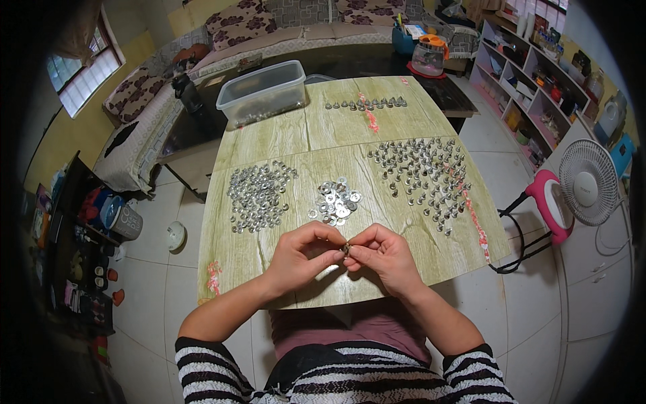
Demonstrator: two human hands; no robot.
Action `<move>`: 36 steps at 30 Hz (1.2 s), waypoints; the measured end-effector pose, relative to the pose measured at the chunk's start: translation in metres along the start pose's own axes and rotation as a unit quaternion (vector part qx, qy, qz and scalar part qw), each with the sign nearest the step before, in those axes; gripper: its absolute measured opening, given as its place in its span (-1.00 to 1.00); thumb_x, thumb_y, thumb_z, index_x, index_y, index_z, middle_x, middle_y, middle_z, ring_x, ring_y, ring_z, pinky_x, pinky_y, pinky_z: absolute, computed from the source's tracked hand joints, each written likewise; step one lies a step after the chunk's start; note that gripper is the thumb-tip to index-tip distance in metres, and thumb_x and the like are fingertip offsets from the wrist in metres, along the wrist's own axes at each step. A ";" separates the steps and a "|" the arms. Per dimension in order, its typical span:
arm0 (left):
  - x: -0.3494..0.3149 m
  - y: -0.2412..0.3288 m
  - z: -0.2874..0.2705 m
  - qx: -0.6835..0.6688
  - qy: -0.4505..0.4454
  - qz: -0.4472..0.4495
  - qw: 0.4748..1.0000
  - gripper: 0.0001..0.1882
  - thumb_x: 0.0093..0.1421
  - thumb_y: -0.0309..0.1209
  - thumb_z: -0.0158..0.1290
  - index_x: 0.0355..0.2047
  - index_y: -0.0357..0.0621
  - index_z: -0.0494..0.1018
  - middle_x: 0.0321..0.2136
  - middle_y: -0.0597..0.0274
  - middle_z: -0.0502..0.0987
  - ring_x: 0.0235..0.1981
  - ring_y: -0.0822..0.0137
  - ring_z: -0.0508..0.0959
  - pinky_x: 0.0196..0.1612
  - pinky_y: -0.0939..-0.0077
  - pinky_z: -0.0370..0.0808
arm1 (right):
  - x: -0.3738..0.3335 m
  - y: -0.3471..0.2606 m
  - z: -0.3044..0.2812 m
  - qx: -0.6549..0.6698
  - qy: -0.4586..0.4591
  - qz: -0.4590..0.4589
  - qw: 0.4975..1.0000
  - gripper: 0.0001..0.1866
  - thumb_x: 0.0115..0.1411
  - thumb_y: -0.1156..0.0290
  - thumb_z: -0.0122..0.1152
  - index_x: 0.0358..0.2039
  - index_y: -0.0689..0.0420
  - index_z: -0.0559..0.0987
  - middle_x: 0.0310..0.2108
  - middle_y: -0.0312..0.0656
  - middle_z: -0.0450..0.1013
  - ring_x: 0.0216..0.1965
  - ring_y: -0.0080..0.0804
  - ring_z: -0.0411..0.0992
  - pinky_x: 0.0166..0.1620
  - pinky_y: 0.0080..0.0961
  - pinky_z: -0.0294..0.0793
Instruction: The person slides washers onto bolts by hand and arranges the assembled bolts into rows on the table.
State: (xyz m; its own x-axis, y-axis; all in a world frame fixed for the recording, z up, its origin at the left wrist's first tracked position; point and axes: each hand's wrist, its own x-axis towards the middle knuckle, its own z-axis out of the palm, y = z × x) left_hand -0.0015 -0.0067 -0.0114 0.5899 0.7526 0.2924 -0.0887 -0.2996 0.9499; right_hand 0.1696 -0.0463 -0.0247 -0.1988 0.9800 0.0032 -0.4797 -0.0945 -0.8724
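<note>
In front of me, near the table's front edge, my left hand (304, 253) and my right hand (386, 260) meet fingertip to fingertip. Both pinch a small metal fastener (346, 249), mostly covered by the fingers; its exact kind cannot be made out. Just beyond the hands lies a loose pile of flat round washers (340, 200). To the left spreads a heap of small shiny nuts (258, 195). On the right, many small bolts (424, 175) stand apart from each other, shanks up. A further row of bolts (367, 104) stands across the far part of the table.
The wood-patterned table (316, 145) carries a clear plastic tub (262, 94) with metal pieces inside at its far left corner. A white fan (587, 182) and a pink-backed chair (550, 205) stand on the right. Behind are a dark low table and a sofa (303, 30).
</note>
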 end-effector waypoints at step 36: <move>0.001 0.002 0.005 -0.056 0.017 -0.077 0.995 -0.78 -0.03 -0.63 0.03 -0.33 -0.29 0.31 -0.38 0.24 0.38 -0.34 0.47 0.42 -0.27 0.61 0.41 | 0.000 0.003 -0.003 -0.030 -0.016 0.011 0.999 -0.90 0.09 0.50 -0.02 -0.42 0.24 0.31 -0.54 -0.19 0.37 -0.55 -0.57 0.38 -0.48 -0.70 0.42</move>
State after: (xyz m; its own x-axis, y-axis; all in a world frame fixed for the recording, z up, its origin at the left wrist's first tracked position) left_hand 0.0026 -0.0097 -0.0098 0.5763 0.8044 0.1443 -0.0898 -0.1132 0.9895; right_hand 0.1708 -0.0459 -0.0283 -0.2367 0.9716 -0.0022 -0.4225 -0.1050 -0.9003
